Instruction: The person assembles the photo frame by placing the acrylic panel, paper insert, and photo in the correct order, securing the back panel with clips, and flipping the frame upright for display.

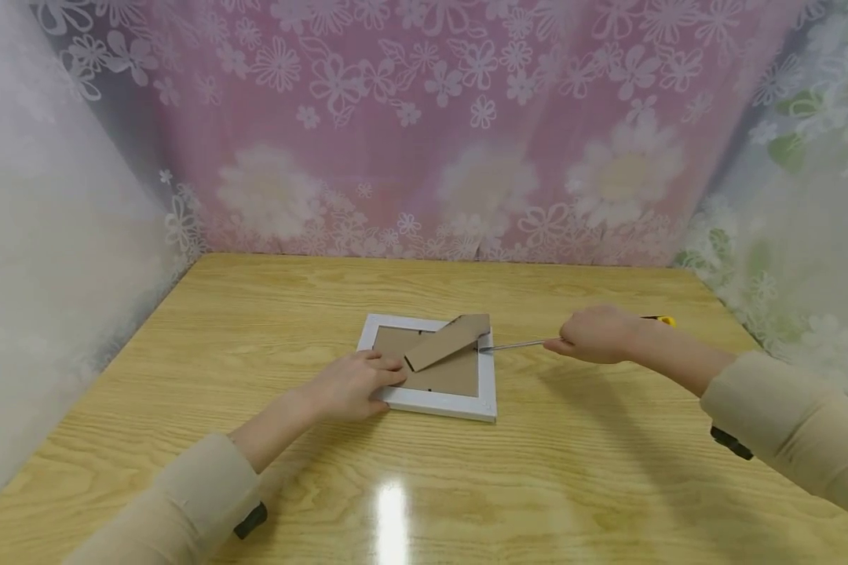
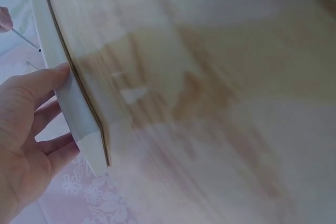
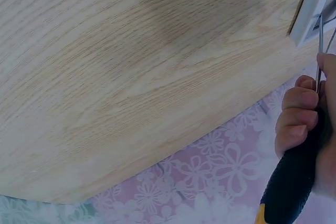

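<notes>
A white picture frame (image 1: 431, 404) lies face down on the table, its brown backing board (image 1: 459, 377) upward. The brown easel stand (image 1: 452, 341) slants across the board, and small dark tabs show along the edges. My left hand (image 1: 349, 384) grips the frame's near left corner, thumb against the outer side and fingers over the backing. My right hand (image 1: 597, 333) holds a screwdriver (image 3: 294, 177) with a black and yellow handle, gripping it where handle meets shaft. Its metal shaft (image 1: 519, 344) points left, with the tip at the frame's right inner edge, beside a tab.
The wood-grain table (image 1: 254, 314) spreads around the frame on all sides. A pink floral curtain (image 1: 424, 157) hangs behind its far edge, with pale cloth (image 1: 820, 235) at the right side. Dark straps (image 1: 250, 519) show under both sleeves.
</notes>
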Demonstrator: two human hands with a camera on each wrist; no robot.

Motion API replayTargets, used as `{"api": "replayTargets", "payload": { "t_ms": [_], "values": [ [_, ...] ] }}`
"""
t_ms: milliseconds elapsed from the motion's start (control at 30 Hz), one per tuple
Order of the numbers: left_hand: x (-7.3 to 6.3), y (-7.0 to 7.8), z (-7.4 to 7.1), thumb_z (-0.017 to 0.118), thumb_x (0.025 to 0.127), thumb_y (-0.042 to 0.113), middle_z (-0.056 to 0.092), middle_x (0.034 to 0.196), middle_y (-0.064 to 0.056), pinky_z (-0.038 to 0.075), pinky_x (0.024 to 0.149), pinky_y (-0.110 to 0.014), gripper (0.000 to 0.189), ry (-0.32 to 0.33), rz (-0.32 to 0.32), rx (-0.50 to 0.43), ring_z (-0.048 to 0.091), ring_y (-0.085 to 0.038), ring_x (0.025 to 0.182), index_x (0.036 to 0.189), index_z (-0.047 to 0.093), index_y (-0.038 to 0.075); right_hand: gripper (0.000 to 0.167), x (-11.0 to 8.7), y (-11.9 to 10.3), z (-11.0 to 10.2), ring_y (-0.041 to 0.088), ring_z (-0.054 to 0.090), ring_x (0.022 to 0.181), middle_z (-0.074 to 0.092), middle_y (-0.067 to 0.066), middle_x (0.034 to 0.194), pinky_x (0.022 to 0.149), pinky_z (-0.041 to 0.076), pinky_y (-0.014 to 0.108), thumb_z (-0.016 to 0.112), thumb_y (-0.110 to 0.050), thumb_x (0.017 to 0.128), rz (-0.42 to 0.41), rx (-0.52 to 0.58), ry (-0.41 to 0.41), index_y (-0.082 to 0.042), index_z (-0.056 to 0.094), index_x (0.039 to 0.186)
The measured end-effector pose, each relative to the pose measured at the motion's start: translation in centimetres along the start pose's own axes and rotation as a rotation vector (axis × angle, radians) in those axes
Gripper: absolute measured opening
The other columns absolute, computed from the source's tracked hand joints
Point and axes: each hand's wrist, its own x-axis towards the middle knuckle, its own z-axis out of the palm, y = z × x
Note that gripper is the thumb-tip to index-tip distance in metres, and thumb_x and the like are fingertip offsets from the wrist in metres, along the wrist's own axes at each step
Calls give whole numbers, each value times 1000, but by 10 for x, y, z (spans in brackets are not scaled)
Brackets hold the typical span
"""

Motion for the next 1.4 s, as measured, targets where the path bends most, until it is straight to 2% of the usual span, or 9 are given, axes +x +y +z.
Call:
{"api": "replayTargets", "payload": {
  "t_ms": [167, 333, 433, 600, 767, 867, 1033, 1200, 1400],
  "values": [
    [-2, -5, 0, 70, 83, 23, 54, 129, -15, 35, 103, -45, 45, 30, 40, -16, 46, -35, 120, 123, 60, 3, 44, -4, 7, 0, 6, 21, 46, 27, -8, 50, 47, 23, 21, 48, -30, 96, -24, 14, 67, -18, 39, 54],
    [-9, -16, -5, 67, 85, 23, 58, 122, -13, 38, 101, -43, 33, 89, 77, -55, 51, -30, 116, 112, 66, 6, 44, -10, 12, 4, 6, 19, 45, 26, -9, 49, 46, 20, 21, 49, -31, 96, -40, 5, 125, -19, 41, 55],
    [-13, -24, -11, 66, 84, 26, 54, 126, -13, 39, 100, -44, 37, 60, 43, -57, 47, -31, 120, 116, 63, 8, 44, -13, 16, 7, 5, 19, 45, 27, -10, 49, 46, 20, 21, 48, -34, 96, -48, 4, 137, -20, 43, 55],
    [-16, -35, -16, 65, 82, 28, 44, 137, -16, 34, 103, -48, 54, -56, -1, -15, 38, -35, 127, 130, 53, 8, 42, -18, 20, 14, 4, 20, 46, 29, -11, 50, 46, 20, 20, 47, -36, 97, -61, 8, 116, -21, 44, 57],
    [-17, -38, -18, 65, 79, 24, 34, 144, -18, 28, 107, -48, 63, -121, -8, 14, 31, -36, 132, 137, 46, 9, 42, -20, 23, 18, 3, 21, 46, 30, -12, 50, 46, 20, 20, 48, -35, 96, -67, 26, 125, -21, 45, 57],
    [-18, -38, -17, 66, 79, 22, 29, 147, -18, 26, 108, -48, 66, -147, -25, -2, 27, -36, 134, 139, 43, 10, 42, -20, 24, 24, 2, 21, 45, 29, -12, 49, 46, 21, 19, 49, -35, 96, -66, 24, 123, -21, 44, 57],
    [-17, -38, -12, 67, 78, 21, 30, 147, -17, 26, 107, -49, 67, -147, -41, -52, 28, -36, 133, 140, 43, 9, 41, -24, 27, 33, 1, 21, 45, 28, -14, 49, 46, 21, 19, 51, -34, 95, -76, 30, 117, -22, 43, 56],
    [-15, -37, -13, 69, 77, 24, 34, 144, -18, 29, 105, -49, 67, -134, -44, -40, 32, -36, 131, 138, 45, 10, 38, -25, 29, 35, 0, 25, 44, 31, -15, 49, 45, 25, 18, 51, -34, 95, -110, 28, 152, -22, 50, 59],
    [-14, -32, -15, 73, 76, 40, 42, 138, -17, 33, 103, -49, 69, -100, -22, -13, 39, -35, 126, 133, 51, 9, 37, -25, 28, 37, -1, 26, 44, 33, -15, 49, 46, 27, 19, 50, -34, 95, -127, 39, 176, -22, 52, 61]
  ]
}}
